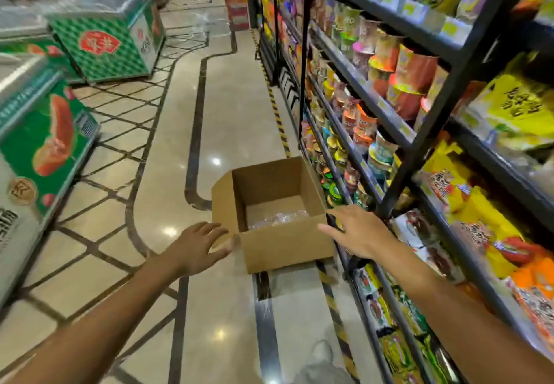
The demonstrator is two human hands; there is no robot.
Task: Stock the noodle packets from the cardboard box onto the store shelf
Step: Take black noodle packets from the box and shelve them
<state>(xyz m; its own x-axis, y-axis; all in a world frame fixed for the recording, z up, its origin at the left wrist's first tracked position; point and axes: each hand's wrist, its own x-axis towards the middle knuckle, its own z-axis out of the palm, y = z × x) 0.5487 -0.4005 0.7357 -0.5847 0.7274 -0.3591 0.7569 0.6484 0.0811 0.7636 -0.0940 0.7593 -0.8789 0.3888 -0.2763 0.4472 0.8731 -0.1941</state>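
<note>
An open cardboard box [284, 246] stands on the floor beside the store shelf [419, 150]. Inside it I see only bare cardboard and some crumpled clear plastic [278, 219]; no noodle packet shows in it. My left hand [198, 249] hovers with fingers spread just left of the box's near corner, not touching it. My right hand [356, 231] is spread open at the box's right rim, holding nothing. Yellow and orange noodle packets [467, 204] fill the shelf rows at the right.
Cup noodles [398, 69] line the shelves further along. Green chest freezers [45, 150] stand along the left of the aisle. A yellow-black hazard stripe [278, 114] runs on the polished floor by the shelf base. My shoe [322, 353] shows below.
</note>
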